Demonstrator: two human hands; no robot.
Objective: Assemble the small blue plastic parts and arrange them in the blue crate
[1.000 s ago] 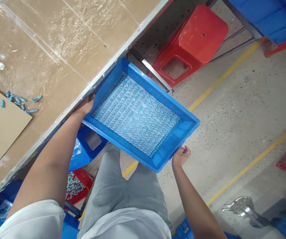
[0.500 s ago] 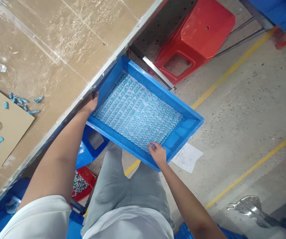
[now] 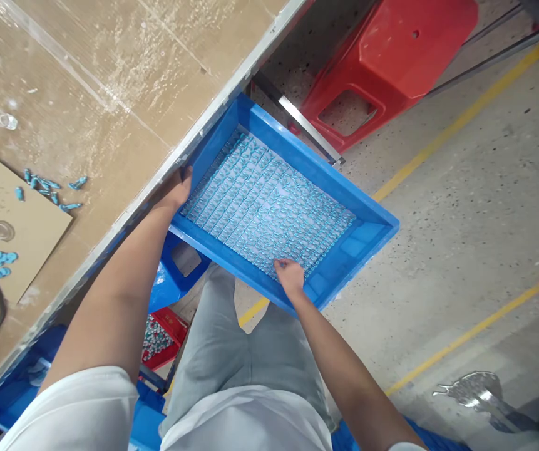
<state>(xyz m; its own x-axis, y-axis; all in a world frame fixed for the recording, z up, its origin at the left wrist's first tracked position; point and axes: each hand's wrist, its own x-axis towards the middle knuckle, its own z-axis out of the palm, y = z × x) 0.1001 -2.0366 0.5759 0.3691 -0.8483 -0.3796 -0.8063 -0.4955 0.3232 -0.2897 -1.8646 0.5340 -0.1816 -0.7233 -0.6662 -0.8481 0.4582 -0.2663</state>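
1. My head camera looks down on the left hand [image 3: 179, 186]. Its arm is stretched forward along the table edge [image 3: 166, 175] and its fingers are clamped on the short end wall of a blue tray [image 3: 373, 216].
2. The right hand [image 3: 290, 277] lies knuckles up across the tray's near long wall, forearm running straight back to the body. Its fingers are curled down onto the contents; I cannot tell whether they pinch anything or only rest there.
3. The tray hangs slantwise above the person's grey trousers [image 3: 231, 351], with one corner at the table edge and the rest out over the floor [image 3: 461, 207].
4. It is shallow, rectangular, smooth moulded plastic. Tight ribbed rows of small pale blue parts [image 3: 269, 200] cover most of its floor, with a bare strip at the far end.
5. The tabletop [image 3: 109, 81] reads as brown board under glossy, scuffed clear film with a metal rim. A matte cardboard sheet [image 3: 20, 232] lies on it, and loose blue pieces [image 3: 51, 191] are scattered beside the sheet.
6. Beyond the tray stands a red plastic stool [image 3: 391, 56] on speckled concrete crossed by yellow lines [image 3: 466, 116].
7. A blue stool [image 3: 168, 288] sits under the tray.
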